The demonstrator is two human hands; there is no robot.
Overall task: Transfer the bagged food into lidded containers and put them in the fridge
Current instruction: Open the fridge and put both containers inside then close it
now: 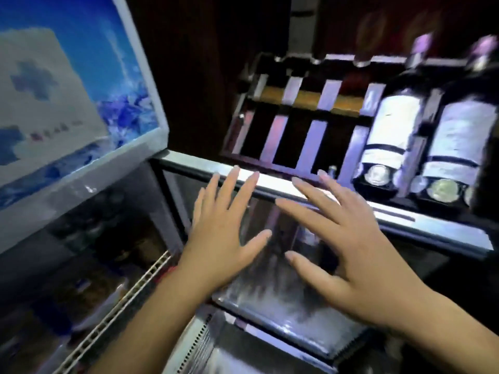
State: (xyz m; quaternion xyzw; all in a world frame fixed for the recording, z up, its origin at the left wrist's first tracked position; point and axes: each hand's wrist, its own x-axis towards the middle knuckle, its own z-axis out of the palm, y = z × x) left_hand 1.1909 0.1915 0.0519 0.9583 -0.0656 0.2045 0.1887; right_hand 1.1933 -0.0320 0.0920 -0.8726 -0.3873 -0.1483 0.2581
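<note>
Forearms reach up from the bottom edge, both hands spread flat with fingers straight and apart, holding nothing. The left hand point(220, 236) and the right hand point(348, 249) hover side by side, thumbs pointing toward each other, over a glass fridge door point(272, 300) whose pane looks frosted and streaked; whether the palms actually touch the glass cannot be told through the blur. Just beyond the fingertips runs the door's metal top frame point(270, 182), which the longest fingers overlap. Left of the left hand, through an open side, a white perforated shelf rail point(127, 295) slants downward, and dim, blurred packages point(89, 287) sit behind it; it cannot be made out whether any is a lidded container, and no bagged food is clear enough to identify. Above the left hand hangs a blue-and-white illuminated sign panel point(67, 98) with a snowy picture. Beyond the right hand, a slatted wooden wine rack point(305, 114) stands on top of the cabinet, and to its right two dark wine bottles point(421, 130) with pale labels lie side by side, necks pointing away.
</note>
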